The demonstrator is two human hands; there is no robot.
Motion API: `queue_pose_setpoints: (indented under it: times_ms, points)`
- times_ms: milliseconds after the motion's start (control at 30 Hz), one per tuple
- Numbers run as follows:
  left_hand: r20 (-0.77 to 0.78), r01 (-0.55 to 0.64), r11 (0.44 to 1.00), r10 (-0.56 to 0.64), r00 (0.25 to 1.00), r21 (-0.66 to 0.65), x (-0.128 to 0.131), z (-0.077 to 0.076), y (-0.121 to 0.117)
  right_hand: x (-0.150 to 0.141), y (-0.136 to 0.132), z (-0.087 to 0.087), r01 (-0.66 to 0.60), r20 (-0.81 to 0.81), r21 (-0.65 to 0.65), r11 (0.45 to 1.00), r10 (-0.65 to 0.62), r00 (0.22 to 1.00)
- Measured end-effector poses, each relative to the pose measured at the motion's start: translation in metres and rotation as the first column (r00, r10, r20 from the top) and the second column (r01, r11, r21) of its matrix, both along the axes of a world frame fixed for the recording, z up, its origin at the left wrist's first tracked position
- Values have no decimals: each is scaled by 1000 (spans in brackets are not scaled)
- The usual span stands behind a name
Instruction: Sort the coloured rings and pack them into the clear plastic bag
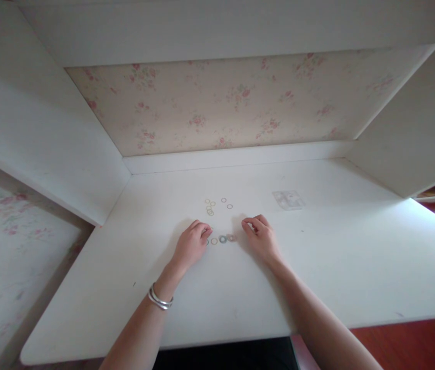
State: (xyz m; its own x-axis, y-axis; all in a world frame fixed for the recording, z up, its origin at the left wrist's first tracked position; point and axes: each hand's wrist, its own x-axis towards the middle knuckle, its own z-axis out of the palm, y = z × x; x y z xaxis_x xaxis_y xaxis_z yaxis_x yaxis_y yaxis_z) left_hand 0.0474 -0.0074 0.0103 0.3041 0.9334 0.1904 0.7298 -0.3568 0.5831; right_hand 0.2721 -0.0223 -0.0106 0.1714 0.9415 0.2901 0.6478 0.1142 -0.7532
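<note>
My left hand point(195, 239) is closed in a pinch over the white table, with what looks like the edge of a thin, pale small ring at its fingertips. Just under and beside those fingers runs a row of small rings: a yellowish ring point(214, 241), a blue-green ring point(222, 239) and a pinkish ring point(231, 238), with one more partly covered by the left fingers. My right hand point(260, 235) hovers or rests to the right of the row, thumb and fingertips pressed together; whatever is between them is hidden.
Beyond the hands lie several loose yellowish rings point(210, 211) and two darker rings, one dark ring point(230, 206) nearer me. A clear plastic case point(289, 200) lies further right on the white table point(329, 257). White side panels and a floral wall point(217, 113) bound the back.
</note>
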Motion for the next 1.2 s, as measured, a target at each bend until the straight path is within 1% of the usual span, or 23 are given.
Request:
queue_pose_setpoints:
  times_ms: [133,267,367,467,600,667,767,833,900,1000,1067,1133,1200]
  points:
    - [18,11,999,-12,1000,30,-11,3,-4,1,0,0,1,-7,2,1000,-1,1000]
    - [9,47,998,-47,999,33,-21,0,-15,1,0,-2,-7,-18,6,1000,7,1000]
    - [-47,89,996,-88,995,13,-23,-3,-24,1,1,-3,-6,-18,0,1000,6,1000]
    - [-89,81,997,-80,993,5,-22,-4,-29,1,1,-4,-10,-9,-1,1000,10,1000]
    - [-81,76,997,-76,994,-8,-22,-4,-28,2,0,-4,-7,-3,5,1000,7,1000]
    - [-23,70,997,-71,997,-16,-23,-4,-26,2,-1,-4,-9,1,10,1000,9,1000]
    - [100,16,1000,-13,995,-25,-25,-7,-21,-2,-3,2,-42,29,25,999,41,999]
    - [176,-39,997,49,983,-63,-28,-10,-17,-8,-2,10,-101,78,32,994,98,992]
    - [259,-87,986,122,958,-143,-30,-13,-12,-18,3,21,-175,156,16,984,170,973]
    - [358,-123,956,217,908,-266,-32,-14,-7,-38,19,37,-241,290,-73,968,252,923]
    - [397,-136,942,257,881,-307,-32,-13,-6,-53,34,44,-252,382,-152,956,292,877]
    - [430,-142,935,280,858,-326,-33,-11,-7,-68,48,46,-235,471,-239,942,324,821]
    - [455,-132,931,286,843,-340,-34,-10,-7,-80,61,45,-199,532,-307,931,342,774]
